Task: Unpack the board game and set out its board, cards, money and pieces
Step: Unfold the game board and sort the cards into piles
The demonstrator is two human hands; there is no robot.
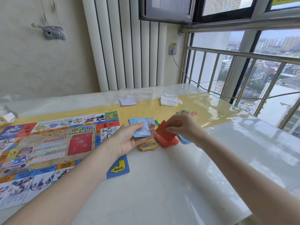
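The paper game board (53, 148) lies unfolded on the left of the table. My left hand (128, 140) holds a small stack of blue cards (142, 129) in its palm, just right of the board. My right hand (181, 127) pinches a red card (164, 132) above a red card pile (167, 142) on the table. A yellow card pile (148, 145) lies beside the red one. More blue cards (184, 139) peek out under my right wrist. Paper money (151, 121) and a green pawn (157, 122) lie behind my hands. Small colourful pieces (186, 112) lie farther back.
A clear plastic box (138, 93) over white papers (128, 101) and a crumpled white cloth (170, 99) sit at the table's back. A cable (194, 82) runs from a wall socket across the back right corner. The window railing (243, 70) borders the right side.
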